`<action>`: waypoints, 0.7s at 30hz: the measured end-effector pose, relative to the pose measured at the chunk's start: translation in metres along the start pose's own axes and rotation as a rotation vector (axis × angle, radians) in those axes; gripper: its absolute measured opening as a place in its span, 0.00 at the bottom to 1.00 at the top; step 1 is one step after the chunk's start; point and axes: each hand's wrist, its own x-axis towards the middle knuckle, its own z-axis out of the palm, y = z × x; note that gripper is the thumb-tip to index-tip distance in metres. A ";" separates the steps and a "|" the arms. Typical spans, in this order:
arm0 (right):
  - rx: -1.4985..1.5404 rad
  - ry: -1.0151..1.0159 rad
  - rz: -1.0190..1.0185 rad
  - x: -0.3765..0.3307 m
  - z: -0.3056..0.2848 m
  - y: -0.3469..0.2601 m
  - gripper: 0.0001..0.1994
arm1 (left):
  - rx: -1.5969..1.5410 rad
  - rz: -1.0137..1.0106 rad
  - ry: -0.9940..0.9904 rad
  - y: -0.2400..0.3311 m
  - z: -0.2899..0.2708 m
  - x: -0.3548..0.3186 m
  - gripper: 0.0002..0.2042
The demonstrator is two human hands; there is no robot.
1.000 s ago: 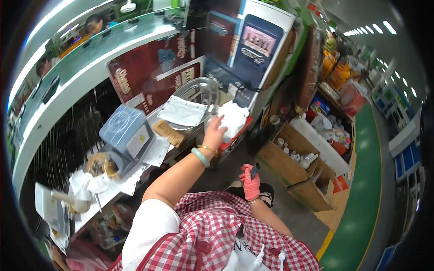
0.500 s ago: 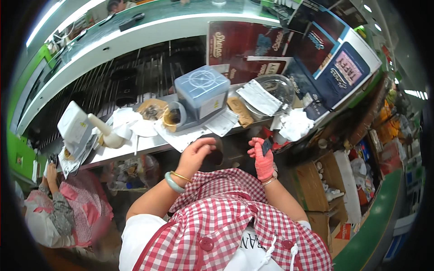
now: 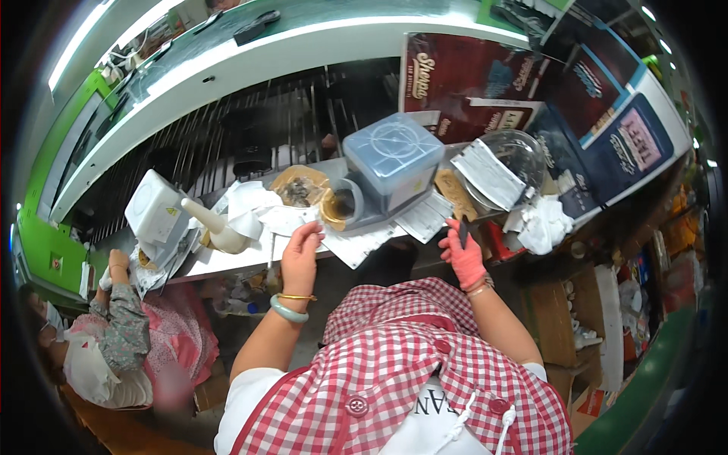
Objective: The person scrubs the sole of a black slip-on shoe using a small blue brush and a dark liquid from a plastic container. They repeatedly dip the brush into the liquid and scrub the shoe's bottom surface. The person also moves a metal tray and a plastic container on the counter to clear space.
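My left hand (image 3: 301, 252) is bare, with a gold bangle and a jade-green bangle on the wrist. It is at the bench's front edge beside white paper sheets (image 3: 355, 244), fingers loosely bent and holding nothing I can see. A pink glove with bare fingertips covers my right hand (image 3: 465, 258), which grips a small, flat dark piece (image 3: 463, 232), its kind unclear. Beyond my hands stand a clear lidded plastic box (image 3: 394, 155) and, against it, a grey cup-like container (image 3: 349, 203) lying tilted. A round brown pad with dark bits (image 3: 299, 188) lies to its left.
A dark slatted conveyor (image 3: 227, 144) runs behind the bench. Cream bottle (image 3: 220, 227) and white box (image 3: 155, 208) stand left; a clear round tub (image 3: 523, 159) and crumpled tissue (image 3: 542, 224) lie right. Cartons (image 3: 557, 318) are at lower right. Another person (image 3: 114, 349) works at left.
The view has turned, so the bench sits further right in it. My left hand has risen toward the papers at the bench edge. My right hand still grips the dark piece, now nearer the bench.
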 end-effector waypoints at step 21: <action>-0.062 0.444 -0.708 0.090 0.073 -0.055 0.19 | 0.039 -0.357 -0.539 0.022 0.071 0.225 0.24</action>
